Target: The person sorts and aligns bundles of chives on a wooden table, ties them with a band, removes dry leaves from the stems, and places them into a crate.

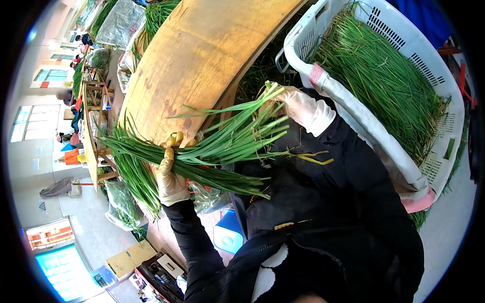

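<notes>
- Hand, left [169, 170], one: gloved, fingers wrapped tightly round a bunch of green stalks [214, 151].
- Hand, right [303, 107], one: gloved, fingers pinched on a few stalks at the bunch's pale end.
- Bunch, one: held up before the dark jacket [348, 197], near the rounded edge of the surface. Stalks too many for me to count.
- Bearing: I read the long axis as running crosswise, leaf tips beyond my left hand, pale bases fanned toward the right. The bases lie just beside and below my right hand, the nearer of the two to that end.
- Yellowed strands [316, 160], at least two: poking past the bases.
- Loose leaves [132, 174], one mass: below my left hand; whether they join the bunch, I cannot tell.
- Surface [177, 60], wooden, one: beyond both hands.
- Basket [293, 48], white, slotted, one: on my right, bearing one deep heap of stalks [376, 83].
- Box [229, 233], blue, one: below, near the left sleeve [194, 242].
</notes>
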